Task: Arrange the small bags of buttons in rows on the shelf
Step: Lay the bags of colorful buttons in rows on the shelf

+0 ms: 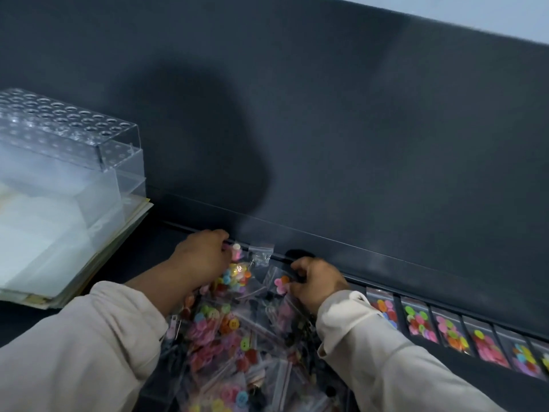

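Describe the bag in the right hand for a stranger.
On the dark shelf lies a heap of button bags. At its far edge the right hand pinches a clear bag; its pink flower-shaped button marks it out from round-buttoned neighbours.

Both arms wear long pale cream sleeves of soft matte fabric, heavily creased: left sleeve [89, 337] fills the frame at 7 o'clock, right sleeve [386, 352] at 5 o'clock. The left cuff is plain and loose and sits partway up the forearm, leaving it bare up to the left hand [205, 254]. The right cuff has a thicker folded edge with a small split and ends at the wrist of the right hand [315, 281].
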A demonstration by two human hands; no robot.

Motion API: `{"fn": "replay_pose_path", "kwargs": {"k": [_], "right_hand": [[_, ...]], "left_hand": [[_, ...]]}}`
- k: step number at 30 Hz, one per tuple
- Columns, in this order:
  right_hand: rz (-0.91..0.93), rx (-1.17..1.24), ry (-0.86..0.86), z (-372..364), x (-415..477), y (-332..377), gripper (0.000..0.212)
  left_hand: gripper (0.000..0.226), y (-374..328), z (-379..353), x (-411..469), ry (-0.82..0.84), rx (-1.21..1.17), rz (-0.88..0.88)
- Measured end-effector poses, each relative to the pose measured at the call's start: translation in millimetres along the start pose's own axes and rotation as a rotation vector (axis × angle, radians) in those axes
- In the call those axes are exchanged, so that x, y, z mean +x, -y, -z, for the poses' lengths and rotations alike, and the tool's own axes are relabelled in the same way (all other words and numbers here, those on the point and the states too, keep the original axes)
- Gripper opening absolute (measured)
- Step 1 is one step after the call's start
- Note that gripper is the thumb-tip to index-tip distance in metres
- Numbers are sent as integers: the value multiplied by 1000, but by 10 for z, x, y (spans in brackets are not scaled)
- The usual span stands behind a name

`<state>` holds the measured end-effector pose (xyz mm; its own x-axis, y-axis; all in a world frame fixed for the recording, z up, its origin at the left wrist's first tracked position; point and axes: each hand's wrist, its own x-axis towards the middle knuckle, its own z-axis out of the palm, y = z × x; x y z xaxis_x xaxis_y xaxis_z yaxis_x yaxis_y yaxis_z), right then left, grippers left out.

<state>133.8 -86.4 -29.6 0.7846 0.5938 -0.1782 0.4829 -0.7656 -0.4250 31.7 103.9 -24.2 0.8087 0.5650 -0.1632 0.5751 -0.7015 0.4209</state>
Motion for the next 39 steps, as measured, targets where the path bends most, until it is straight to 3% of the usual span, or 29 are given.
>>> {"fn": "replay_pose_path", "kwargs": {"k": [4,10,12,15,20,23,25,28,39], "right_hand": [[-41,41,0,-34,42,-1,31],[-86,95,25,-49,76,-33,18],[-88,156,15,-77,74,-40,19],[-71,437,-42,-102,59,-19,28],[-8,836,-100,75,-48,51,35],[-24,942,-63,165,-115,31,33],[-32,968,-49,221,-169,-9,38],[-2,1045,-23,350,-274,-97,27],[-48,1142,-88,831,-808,-706,8]], "left_hand": [[50,21,-24,98,-8,12,0],[10,4,-62,87,-37,3,-10],[15,8,-65,71,-102,-44,-44],[18,8,-23,57,-152,-210,-48],[21,-129,130,-4,-211,-707,2],[34,-281,215,-113,-126,-870,36],[22,-384,222,-187,-56,-905,22],[13,-588,195,-327,36,-969,-1],[17,-1588,-98,-794,278,-863,-130]]}}
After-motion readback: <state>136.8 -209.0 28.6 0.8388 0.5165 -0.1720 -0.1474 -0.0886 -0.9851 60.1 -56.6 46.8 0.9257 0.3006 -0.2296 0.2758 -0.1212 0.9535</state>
